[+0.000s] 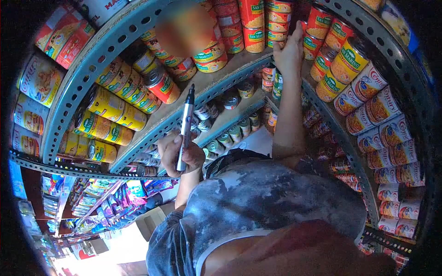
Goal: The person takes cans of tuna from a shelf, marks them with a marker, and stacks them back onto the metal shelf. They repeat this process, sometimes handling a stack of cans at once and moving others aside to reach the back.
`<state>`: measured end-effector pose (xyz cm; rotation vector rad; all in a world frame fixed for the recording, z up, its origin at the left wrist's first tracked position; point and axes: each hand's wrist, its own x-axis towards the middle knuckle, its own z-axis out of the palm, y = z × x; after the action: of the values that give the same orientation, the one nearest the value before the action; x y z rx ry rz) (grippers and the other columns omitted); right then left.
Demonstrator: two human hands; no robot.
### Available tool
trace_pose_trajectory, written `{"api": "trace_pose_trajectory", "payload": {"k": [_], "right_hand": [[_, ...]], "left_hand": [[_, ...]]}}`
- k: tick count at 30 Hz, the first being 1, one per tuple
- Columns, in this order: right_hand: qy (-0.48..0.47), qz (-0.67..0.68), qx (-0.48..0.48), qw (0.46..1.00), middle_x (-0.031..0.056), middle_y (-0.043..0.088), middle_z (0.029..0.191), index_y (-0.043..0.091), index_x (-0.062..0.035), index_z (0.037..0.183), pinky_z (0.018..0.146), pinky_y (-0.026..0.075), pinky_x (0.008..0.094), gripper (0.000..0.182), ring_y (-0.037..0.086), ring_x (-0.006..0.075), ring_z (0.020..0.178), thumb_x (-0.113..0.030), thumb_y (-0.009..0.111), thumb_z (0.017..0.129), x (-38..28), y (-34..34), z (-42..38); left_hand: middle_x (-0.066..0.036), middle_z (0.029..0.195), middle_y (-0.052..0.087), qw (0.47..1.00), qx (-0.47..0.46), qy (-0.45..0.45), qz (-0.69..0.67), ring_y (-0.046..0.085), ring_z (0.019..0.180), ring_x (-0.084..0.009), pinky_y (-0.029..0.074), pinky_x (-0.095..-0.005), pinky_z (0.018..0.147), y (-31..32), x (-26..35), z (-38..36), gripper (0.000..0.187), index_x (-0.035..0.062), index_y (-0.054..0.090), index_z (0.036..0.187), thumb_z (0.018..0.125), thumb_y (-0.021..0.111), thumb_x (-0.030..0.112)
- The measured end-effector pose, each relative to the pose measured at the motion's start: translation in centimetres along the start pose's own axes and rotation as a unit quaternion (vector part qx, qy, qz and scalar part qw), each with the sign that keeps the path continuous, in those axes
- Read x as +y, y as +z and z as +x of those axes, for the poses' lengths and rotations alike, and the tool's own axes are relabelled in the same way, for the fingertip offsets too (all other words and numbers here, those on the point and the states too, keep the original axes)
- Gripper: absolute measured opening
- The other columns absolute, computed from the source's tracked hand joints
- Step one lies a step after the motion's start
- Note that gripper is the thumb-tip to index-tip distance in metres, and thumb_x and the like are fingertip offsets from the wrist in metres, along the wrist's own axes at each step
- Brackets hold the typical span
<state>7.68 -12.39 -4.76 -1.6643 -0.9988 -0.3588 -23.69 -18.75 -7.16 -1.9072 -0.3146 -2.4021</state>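
My left hand [182, 154] is closed around a silver and black marker [186, 122]. The marker stands nearly upright, its black end pointing up toward the shelf. My right hand [289, 53] reaches up to the shelf edge, fingers apart, between stacks of red and yellow cans [254, 39] and more cans [312, 46] on the right. No object shows in it, though its far fingertips are partly hidden. A red-topped can [162, 87] lies tilted on the shelf above my left hand.
Perforated metal shelf edges [87, 69] curve around me. Yellow cans [106, 108] fill the left shelf, and white-labelled cans [384, 103] the right. Smaller cans [225, 138] stand on lower shelves. Colourful packets [103, 202] hang at the lower left, near an open cardboard box [149, 221].
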Motion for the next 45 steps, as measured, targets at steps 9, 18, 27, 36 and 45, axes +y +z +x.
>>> {"api": "trace_pose_trajectory", "payload": {"k": [9,18,27,36,45], "right_hand": [[-0.037,0.021,0.018,0.999,0.0330,0.051,0.121,0.019,-0.0020,0.146,0.094,0.045,0.0493,0.093,0.052,0.0478,0.111,-0.009,0.076,0.072,1.0,0.3,-0.1],[-0.046,-0.034,-0.027,0.998,0.0256,0.054,0.126,0.016,0.0005,0.146,0.095,0.047,0.0419,0.115,0.057,0.0393,0.113,-0.022,0.088,0.059,0.8,0.4,2.9],[0.035,0.000,-0.056,0.998,0.0211,0.065,0.102,0.041,-0.0002,0.110,0.083,0.051,0.0435,0.074,0.065,0.0354,0.097,-0.021,0.090,0.059,0.5,0.3,2.8],[-0.030,0.051,0.008,0.998,0.0197,0.063,0.113,0.038,0.0030,0.119,0.088,0.052,0.0381,0.077,0.064,0.0285,0.103,-0.009,0.088,0.062,0.9,-1.3,0.8],[-0.037,0.141,-0.032,0.989,0.0265,0.062,0.110,0.037,0.0027,0.120,0.088,0.050,0.0446,0.080,0.062,0.0411,0.104,-0.016,0.088,0.061,0.4,-3.2,0.3]], "left_hand": [[-0.014,0.075,0.052,1.000,0.011,-0.011,-0.012,0.053,0.047,-0.0183,0.047,-0.0309,0.047,0.6,-0.5,-0.9,0.040,-0.0002,0.043,0.105,0.097,0.052,0.038],[-0.011,0.077,0.055,0.997,0.062,-0.048,0.020,0.059,0.056,-0.0190,0.052,-0.0323,0.053,-1.0,-0.1,-0.6,0.051,0.0036,0.044,0.100,0.085,0.068,0.046],[-0.008,0.067,0.053,0.989,0.102,-0.078,-0.071,0.051,0.057,-0.0166,0.046,-0.0277,0.052,-0.7,0.0,1.0,0.034,0.0011,0.055,0.082,0.080,0.078,0.026],[-0.010,0.089,0.049,0.971,-0.009,-0.164,-0.173,0.055,0.079,-0.0230,0.051,-0.0318,0.068,4.4,-0.5,1.6,0.043,0.0051,0.046,0.085,0.099,0.042,0.045],[-0.008,0.073,0.058,0.886,-0.160,-0.327,-0.286,0.054,0.062,-0.0097,0.044,-0.0240,0.055,9.3,-0.4,2.3,0.010,-0.0017,0.051,0.090,0.095,0.054,0.006]]}}
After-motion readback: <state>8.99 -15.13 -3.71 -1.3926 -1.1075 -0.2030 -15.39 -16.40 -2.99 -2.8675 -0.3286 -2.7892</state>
